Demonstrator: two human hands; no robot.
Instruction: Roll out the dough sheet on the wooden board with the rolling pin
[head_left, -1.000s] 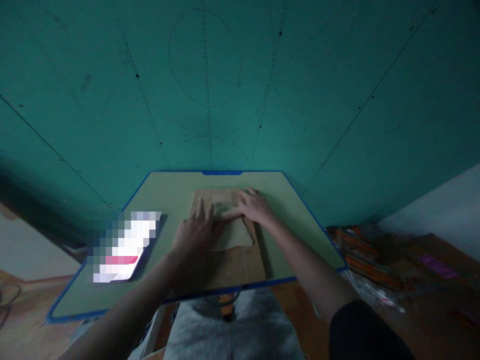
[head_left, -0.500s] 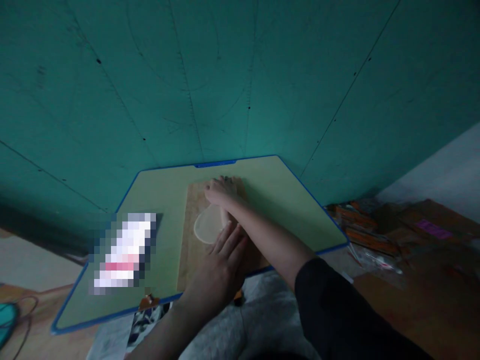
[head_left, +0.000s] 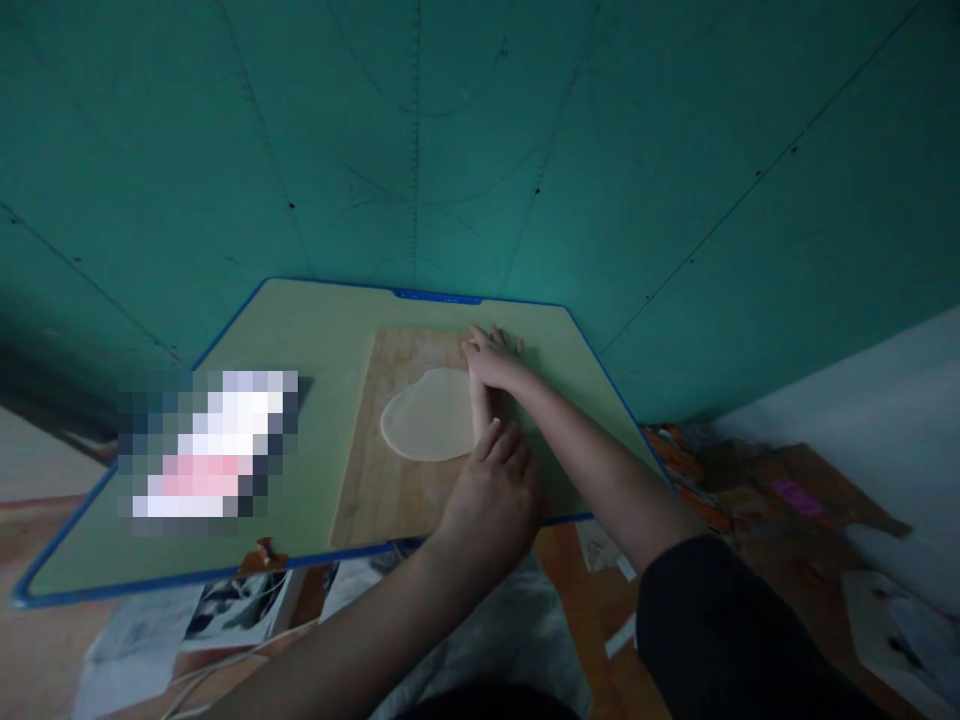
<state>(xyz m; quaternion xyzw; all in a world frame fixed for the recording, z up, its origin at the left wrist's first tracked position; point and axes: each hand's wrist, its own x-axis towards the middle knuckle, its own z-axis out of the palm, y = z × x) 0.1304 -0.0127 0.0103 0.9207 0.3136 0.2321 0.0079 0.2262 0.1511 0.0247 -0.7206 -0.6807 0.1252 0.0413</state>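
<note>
A thin, pale sheet of dough (head_left: 429,415) lies flat on a wooden board (head_left: 375,500), its outline roughly oval. Along its right edge rests a pale rolling pin (head_left: 480,405), pointing away from me. My left hand (head_left: 499,485) is curled over the near end of the pin, fingers bent. Over the far end lies my right hand (head_left: 493,357), its thumb side against the pin and some fingers reaching past it to the right. Both pin ends are hidden under the hands.
Beneath the board is a yellow-green folding table (head_left: 322,330) with a blue rim, close to a green wall (head_left: 480,150). A blurred-out bright object (head_left: 225,440) sits at its left. Cardboard boxes (head_left: 810,490) lie on the floor at right.
Both hands and the rolling pin have moved right across the board, showing more of the dough sheet. The view has shifted, with the table lying slightly differently in it.
</note>
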